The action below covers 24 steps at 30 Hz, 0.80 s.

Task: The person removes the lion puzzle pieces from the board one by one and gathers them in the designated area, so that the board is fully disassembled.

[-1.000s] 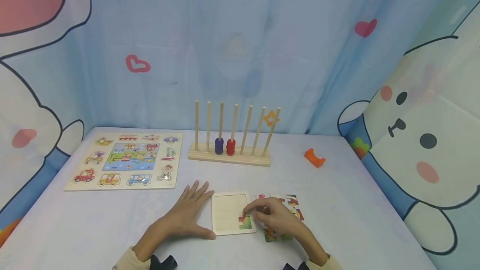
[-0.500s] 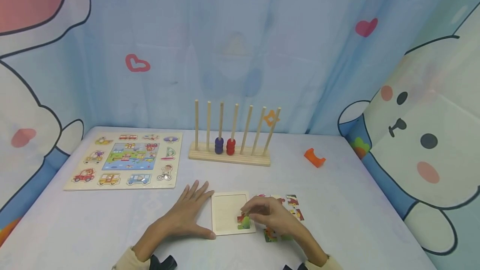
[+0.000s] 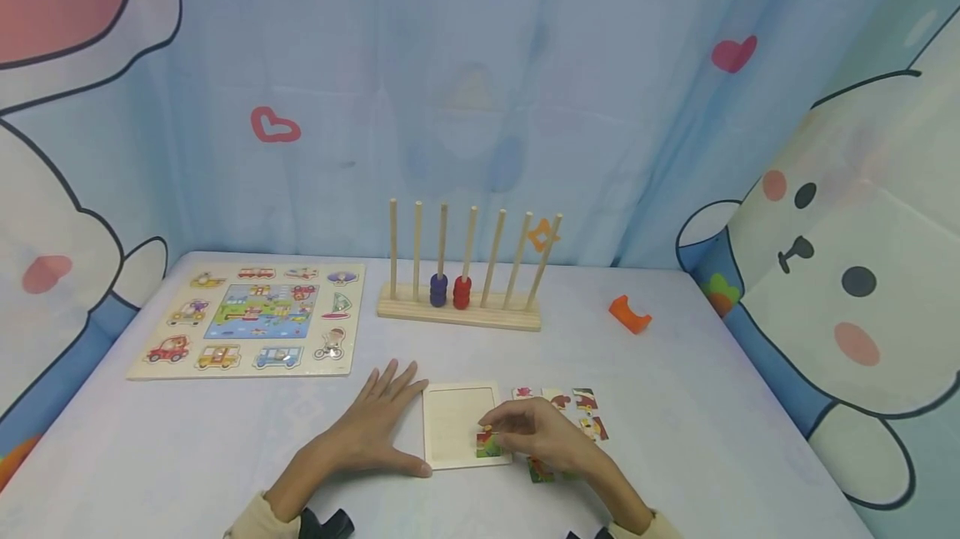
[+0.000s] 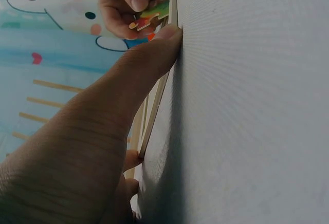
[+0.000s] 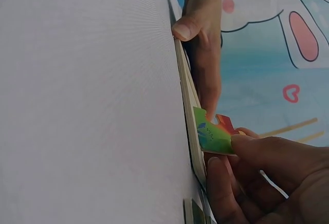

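Observation:
In the head view, a square wooden puzzle tray (image 3: 453, 422) lies on the table. My left hand (image 3: 375, 435) rests beside it with fingers spread, thumb at the lower left corner and index fingertip at the upper left. My right hand (image 3: 543, 435) pinches a green and red jigsaw piece (image 3: 489, 444) over the tray's lower right corner. Seen from the right wrist, that piece (image 5: 213, 134) stands tilted at the tray's edge, between thumb and fingers. Several more jigsaw pieces (image 3: 592, 427) lie right of the tray, partly hidden under my right hand.
At the back left lies a large vehicle picture board (image 3: 343, 356). A wooden peg stand (image 3: 495, 318) with purple and red beads stands behind the tray. An orange curved block (image 3: 630, 316) lies at the right. A printed curtain (image 3: 480, 64) hangs behind the table.
My right hand has shifted slightly left, its fingers still on the jigsaw piece, which has tilted a little over the same corner. My left hand has stayed in place.

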Each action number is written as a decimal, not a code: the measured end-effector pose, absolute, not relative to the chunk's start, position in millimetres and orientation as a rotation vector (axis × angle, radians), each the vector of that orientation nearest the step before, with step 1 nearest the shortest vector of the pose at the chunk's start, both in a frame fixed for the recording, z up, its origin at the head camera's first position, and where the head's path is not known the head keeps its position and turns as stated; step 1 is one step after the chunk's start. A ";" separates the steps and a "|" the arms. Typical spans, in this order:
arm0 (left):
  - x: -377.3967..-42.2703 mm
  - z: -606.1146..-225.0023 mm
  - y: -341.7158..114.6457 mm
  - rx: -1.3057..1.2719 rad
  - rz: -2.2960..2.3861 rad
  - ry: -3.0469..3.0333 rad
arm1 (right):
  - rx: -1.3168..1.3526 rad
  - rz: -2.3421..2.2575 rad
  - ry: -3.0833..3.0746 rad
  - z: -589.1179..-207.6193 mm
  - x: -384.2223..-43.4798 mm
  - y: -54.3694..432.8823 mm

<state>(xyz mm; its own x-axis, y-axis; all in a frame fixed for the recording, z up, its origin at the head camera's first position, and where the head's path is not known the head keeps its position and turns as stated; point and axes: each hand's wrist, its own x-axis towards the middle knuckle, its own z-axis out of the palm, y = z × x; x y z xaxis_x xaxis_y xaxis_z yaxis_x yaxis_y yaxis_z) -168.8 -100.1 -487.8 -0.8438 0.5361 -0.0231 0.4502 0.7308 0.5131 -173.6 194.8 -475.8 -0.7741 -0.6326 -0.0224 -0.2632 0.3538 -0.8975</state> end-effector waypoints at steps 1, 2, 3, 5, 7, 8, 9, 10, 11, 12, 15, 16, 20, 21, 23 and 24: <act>-168.6 -487.7 -100.1 0.794 0.751 2.763 | -0.786 -1.393 2.256 -475.9 -173.5 194.8; -168.5 -487.7 -100.1 0.792 0.748 2.763 | -0.784 -1.392 2.255 -475.9 -173.5 194.9; -168.3 -487.7 -100.1 0.791 0.746 2.763 | -0.783 -1.389 2.258 -476.1 -173.5 194.9; -168.0 -487.6 -100.1 0.790 0.742 2.763 | -0.781 -1.385 2.262 -476.2 -173.4 194.9; -168.0 -487.6 -100.2 0.791 0.742 2.765 | -0.782 -1.382 2.269 -476.2 -173.3 195.0; -168.0 -487.7 -100.2 0.791 0.741 2.766 | -0.780 -1.379 2.275 -476.3 -173.5 195.1; -168.0 -487.9 -100.3 0.792 0.739 2.767 | -0.777 -1.377 2.281 -476.2 -173.6 195.1; -168.0 -487.9 -100.4 0.794 0.740 2.768 | -0.773 -1.375 2.288 -475.7 -173.7 195.1; -168.1 -488.0 -100.5 0.795 0.740 2.769 | -0.765 -1.375 2.294 -475.2 -173.9 195.2; -168.2 -488.1 -100.5 0.798 0.742 2.770 | -0.754 -1.370 2.307 -474.8 -174.1 195.5; -168.4 -488.6 -100.6 0.807 0.742 2.773 | -0.715 -1.362 2.337 -472.6 -174.2 197.6; -168.5 -488.6 -100.6 0.810 0.742 2.774 | -0.705 -1.364 2.343 -471.7 -174.0 198.9; -168.5 -488.3 -100.7 0.822 0.744 2.776 | -0.679 -1.398 2.344 -468.1 -172.5 209.2; -168.5 -488.2 -100.7 0.822 0.747 2.775 | -0.672 -1.410 2.341 -467.0 -172.0 212.6; -168.3 -488.1 -100.8 0.822 0.754 2.772 | -0.652 -1.430 2.343 -464.7 -170.9 220.6; -168.2 -488.2 -100.8 0.821 0.757 2.771 | -0.631 -1.440 2.344 -463.0 -170.2 224.5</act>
<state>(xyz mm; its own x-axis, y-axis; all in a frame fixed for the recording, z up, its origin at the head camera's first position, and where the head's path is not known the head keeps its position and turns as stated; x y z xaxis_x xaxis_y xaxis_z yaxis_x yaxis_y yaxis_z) -168.2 -100.8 -488.2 -0.8382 0.5454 -0.0039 0.4677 0.7225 0.5092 -170.2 224.5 -463.0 -0.8519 -0.5223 -0.0384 -0.2018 0.3950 -0.8962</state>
